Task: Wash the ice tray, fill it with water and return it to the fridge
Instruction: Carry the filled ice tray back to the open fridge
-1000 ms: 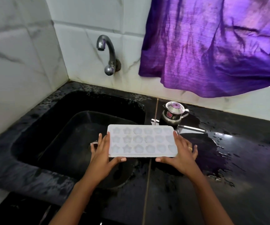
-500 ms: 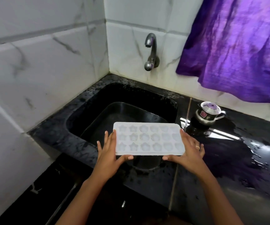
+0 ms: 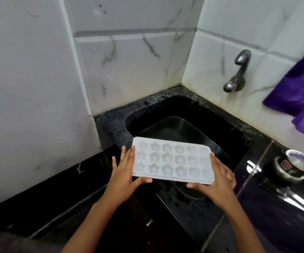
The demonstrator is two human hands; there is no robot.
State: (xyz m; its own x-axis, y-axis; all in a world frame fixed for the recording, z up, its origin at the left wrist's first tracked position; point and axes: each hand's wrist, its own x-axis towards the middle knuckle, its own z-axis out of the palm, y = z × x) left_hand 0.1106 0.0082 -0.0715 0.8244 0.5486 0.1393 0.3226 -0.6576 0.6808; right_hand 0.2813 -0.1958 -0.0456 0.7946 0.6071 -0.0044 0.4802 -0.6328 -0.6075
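Note:
A white ice tray (image 3: pixel 173 160) with star- and flower-shaped cells is held level over the front left corner of the black sink (image 3: pixel 186 128). My left hand (image 3: pixel 124 172) grips its left end, thumb under the near edge. At the tray's right end my right hand (image 3: pixel 218 179), with a ring on one finger, does the same. The cells look filled with something pale; whether it is water I cannot tell. The metal tap (image 3: pixel 237 72) sticks out of the tiled wall at the upper right, with no water running from it.
A black tub (image 3: pixel 187 130) sits inside the sink. A small steel pot with a lid (image 3: pixel 295 165) stands on the wet black counter (image 3: pixel 282 212) at the right. A purple cloth (image 3: pixel 301 92) hangs at the far right. White tiled walls close off the left and back.
The view has swung to the left, so the sink, tap and pot now sit further right. The tray has come away from the sink's middle toward its front left corner, both hands still holding it.

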